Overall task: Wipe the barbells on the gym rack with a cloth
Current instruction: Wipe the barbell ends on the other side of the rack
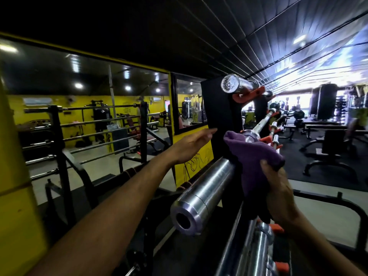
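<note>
While a middle bar is wiped: the crumpled purple cloth [253, 156] is gripped by the right hand [278, 196] against a chrome barbell sleeve [251, 137] on the black rack upright [221, 108].
The left hand [189, 148] is extended flat; the upper [239, 84] and lower [203, 194] sleeves appear still to be wiped.

Right hand [278, 192] grips purple cloth [253, 156] beside barbell sleeve [205, 194].

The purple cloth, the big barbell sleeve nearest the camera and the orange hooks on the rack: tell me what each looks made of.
Purple cloth: soft, matte fabric, possibly microfibre; it bunches and folds in the right hand.
Barbell sleeve: bare metal, likely steel, brushed and shiny; it shows streaked highlights and a machined end with a bore.
Orange hooks: glossy orange finish; painted metal or plastic, cannot tell.
</note>
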Motion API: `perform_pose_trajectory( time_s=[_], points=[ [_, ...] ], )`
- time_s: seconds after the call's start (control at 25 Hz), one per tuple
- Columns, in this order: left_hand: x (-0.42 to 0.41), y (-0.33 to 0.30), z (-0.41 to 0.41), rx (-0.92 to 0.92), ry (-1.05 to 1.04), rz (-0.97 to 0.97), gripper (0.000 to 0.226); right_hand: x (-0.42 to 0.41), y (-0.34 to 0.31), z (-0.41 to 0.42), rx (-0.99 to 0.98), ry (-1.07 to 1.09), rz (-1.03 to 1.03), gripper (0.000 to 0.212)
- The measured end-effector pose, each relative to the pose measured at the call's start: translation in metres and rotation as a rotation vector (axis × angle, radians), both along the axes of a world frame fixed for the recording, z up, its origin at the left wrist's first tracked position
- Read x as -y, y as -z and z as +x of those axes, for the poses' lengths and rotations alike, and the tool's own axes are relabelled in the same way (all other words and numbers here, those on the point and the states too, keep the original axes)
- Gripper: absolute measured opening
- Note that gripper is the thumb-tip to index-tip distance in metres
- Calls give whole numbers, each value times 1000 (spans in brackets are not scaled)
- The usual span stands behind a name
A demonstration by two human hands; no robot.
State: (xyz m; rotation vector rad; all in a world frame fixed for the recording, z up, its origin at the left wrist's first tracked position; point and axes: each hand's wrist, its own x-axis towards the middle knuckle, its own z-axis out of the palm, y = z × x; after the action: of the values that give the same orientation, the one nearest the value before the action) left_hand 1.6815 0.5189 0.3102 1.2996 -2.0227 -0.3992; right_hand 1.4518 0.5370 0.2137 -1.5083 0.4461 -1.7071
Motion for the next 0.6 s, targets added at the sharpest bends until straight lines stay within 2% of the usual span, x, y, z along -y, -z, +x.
perform_pose_trajectory(
  time_s=[0.16, 0.32, 0.4, 0.44, 0.52, 0.56, 0.6],
  points=[
    [38, -6, -13, 35, 208, -121, 40, -34, -17, -6, 75, -13, -3, 28],
    [67, 7, -26, 67, 505, -46, 36, -53, -43, 24, -91, 11, -74, 32],
    [66, 17, -30, 5, 490, -36, 48, -57, -46, 37, -153, 31, -69, 34],
    [65, 22, -34, -45, 546, -29, 42, -63, -48, 45, -168, 52, -59, 37],
    [57, 20, -42, -16, 567, -25, 11, -79, -55, 53, -189, 68, -59, 55],
    [50, 13, -45, -29, 585, -31, 12, -92, -58, 57, -205, 56, -73, 59],
    [50, 8, -43, 36, 544, -134, 20, -108, -60, 61, -248, 40, -119, 57]
  ],
)
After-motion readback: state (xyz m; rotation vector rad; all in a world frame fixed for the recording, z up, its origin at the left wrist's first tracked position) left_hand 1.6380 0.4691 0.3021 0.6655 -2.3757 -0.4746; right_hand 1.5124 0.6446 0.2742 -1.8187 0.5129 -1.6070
